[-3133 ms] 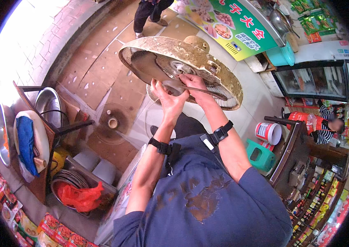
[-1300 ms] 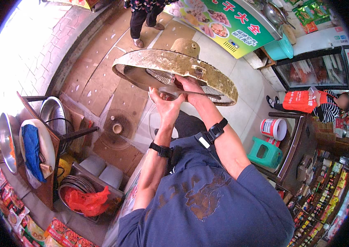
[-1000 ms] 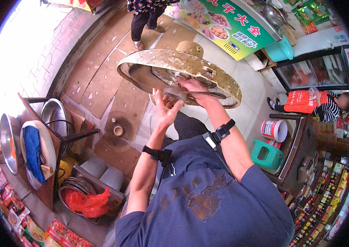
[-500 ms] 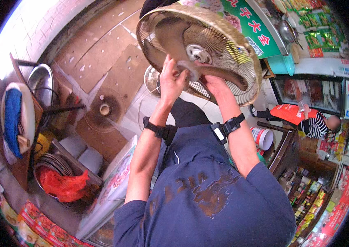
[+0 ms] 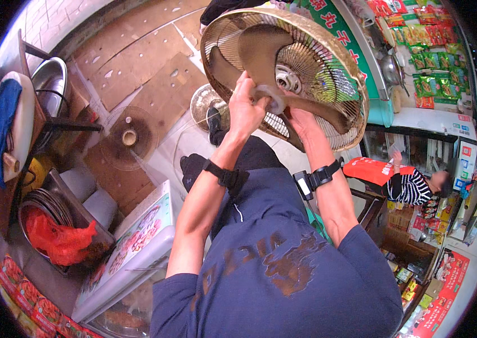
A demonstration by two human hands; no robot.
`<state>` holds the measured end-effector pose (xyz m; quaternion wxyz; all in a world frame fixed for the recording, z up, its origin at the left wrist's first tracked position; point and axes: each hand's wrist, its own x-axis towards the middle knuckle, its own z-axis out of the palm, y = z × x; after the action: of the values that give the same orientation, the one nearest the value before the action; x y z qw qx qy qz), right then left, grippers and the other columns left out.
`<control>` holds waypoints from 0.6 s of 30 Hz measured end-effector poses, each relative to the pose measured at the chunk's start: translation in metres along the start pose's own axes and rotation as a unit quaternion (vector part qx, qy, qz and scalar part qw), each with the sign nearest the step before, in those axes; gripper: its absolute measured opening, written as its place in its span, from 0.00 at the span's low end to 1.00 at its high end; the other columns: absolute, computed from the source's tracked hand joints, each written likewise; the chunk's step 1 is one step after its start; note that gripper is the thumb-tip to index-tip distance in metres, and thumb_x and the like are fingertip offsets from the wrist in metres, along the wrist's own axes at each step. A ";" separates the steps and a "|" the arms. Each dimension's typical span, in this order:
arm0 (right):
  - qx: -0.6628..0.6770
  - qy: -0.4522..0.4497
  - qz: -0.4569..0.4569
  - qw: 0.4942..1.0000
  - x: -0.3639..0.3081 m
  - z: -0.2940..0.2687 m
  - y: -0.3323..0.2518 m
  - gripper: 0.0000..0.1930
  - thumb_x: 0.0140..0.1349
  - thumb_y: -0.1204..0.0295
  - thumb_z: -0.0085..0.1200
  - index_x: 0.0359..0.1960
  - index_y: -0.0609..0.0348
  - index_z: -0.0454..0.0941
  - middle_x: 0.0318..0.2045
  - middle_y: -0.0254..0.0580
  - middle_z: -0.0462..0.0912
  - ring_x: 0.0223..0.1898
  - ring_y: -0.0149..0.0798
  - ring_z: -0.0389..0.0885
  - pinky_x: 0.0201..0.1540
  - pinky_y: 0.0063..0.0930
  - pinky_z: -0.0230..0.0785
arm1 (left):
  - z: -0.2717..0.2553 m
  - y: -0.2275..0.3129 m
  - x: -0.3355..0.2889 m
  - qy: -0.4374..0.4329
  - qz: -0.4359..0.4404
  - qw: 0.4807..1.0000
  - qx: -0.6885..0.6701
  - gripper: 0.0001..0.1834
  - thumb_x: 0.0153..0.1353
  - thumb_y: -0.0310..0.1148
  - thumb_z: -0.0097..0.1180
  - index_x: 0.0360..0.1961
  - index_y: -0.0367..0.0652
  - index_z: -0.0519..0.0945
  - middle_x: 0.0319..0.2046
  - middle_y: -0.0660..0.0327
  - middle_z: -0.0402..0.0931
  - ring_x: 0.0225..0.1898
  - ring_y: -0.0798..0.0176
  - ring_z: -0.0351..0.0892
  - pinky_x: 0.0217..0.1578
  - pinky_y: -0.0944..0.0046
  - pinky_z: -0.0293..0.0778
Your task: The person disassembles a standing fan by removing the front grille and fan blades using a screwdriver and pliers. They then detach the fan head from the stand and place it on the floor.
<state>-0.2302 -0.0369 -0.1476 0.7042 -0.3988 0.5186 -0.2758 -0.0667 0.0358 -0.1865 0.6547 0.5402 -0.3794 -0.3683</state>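
Note:
A large, dusty electric fan stands in front of me, its front grille off and its dark blades exposed. My left hand is closed on a pale translucent ring, kind unclear, held just in front of the blades. Close beside it, my right hand is closed at the lower blade, which its fingers appear to grip. That blade partly hides the right fingertips. The fan's silvery hub shows above the ring.
A round wire grille lies on brown cardboard at left. The fan's round base stands on the floor beyond my left forearm. Left are a steel basin and red plastic bag. A person in a red apron stands right.
The view has shifted, so the fan sits slightly farther right. The blades have turned a little. Both hands remain at the ring and lower blade, and the left fingers have closed around the ring.

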 end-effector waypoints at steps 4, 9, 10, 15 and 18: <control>-0.013 0.022 -0.018 1.000 -0.007 0.001 0.008 0.19 0.76 0.59 0.62 0.58 0.61 0.85 0.52 0.35 0.87 0.52 0.31 0.81 0.59 0.30 0.74 | 0.001 -0.005 -0.008 -0.003 -0.014 1.000 -0.015 0.25 0.53 0.21 0.73 0.52 0.35 0.78 0.73 0.41 0.68 0.66 0.39 0.78 0.55 0.52 0.83; 0.014 -0.010 0.021 1.000 -0.011 0.005 0.005 0.25 0.72 0.49 0.65 0.53 0.60 0.85 0.48 0.36 0.87 0.50 0.32 0.82 0.57 0.30 0.72 | -0.014 0.005 -0.023 0.008 0.060 0.992 0.110 0.34 0.61 0.25 0.70 0.69 0.39 0.73 0.78 0.40 0.58 0.63 0.40 0.81 0.53 0.53 0.86; 0.012 0.008 0.027 1.000 -0.012 0.008 0.005 0.25 0.72 0.47 0.64 0.52 0.58 0.85 0.47 0.35 0.88 0.50 0.32 0.81 0.57 0.30 0.72 | -0.023 0.014 -0.032 -0.001 0.021 0.993 0.116 0.34 0.63 0.26 0.70 0.70 0.39 0.72 0.79 0.39 0.58 0.60 0.41 0.84 0.52 0.53 0.86; -0.054 0.051 0.001 0.997 -0.009 0.010 0.005 0.27 0.75 0.42 0.57 0.49 0.56 0.86 0.42 0.33 0.86 0.40 0.30 0.78 0.44 0.28 0.71 | -0.059 0.066 -0.030 -0.110 0.311 0.880 0.343 0.26 0.59 0.29 0.66 0.60 0.36 0.80 0.60 0.45 0.78 0.57 0.46 0.84 0.61 0.47 0.78; -0.043 0.017 0.061 0.997 -0.012 0.007 0.002 0.25 0.75 0.41 0.57 0.53 0.49 0.84 0.46 0.30 0.87 0.47 0.29 0.82 0.50 0.31 0.74 | -0.050 0.094 -0.008 -0.210 0.443 0.778 0.393 0.20 0.57 0.29 0.60 0.52 0.36 0.80 0.55 0.45 0.81 0.63 0.46 0.80 0.67 0.44 0.72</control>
<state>-0.2275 -0.0240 -0.1420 0.6932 -0.3915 0.5652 -0.2163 -0.0184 0.0779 -0.1008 0.3806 0.4318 -0.8168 0.0388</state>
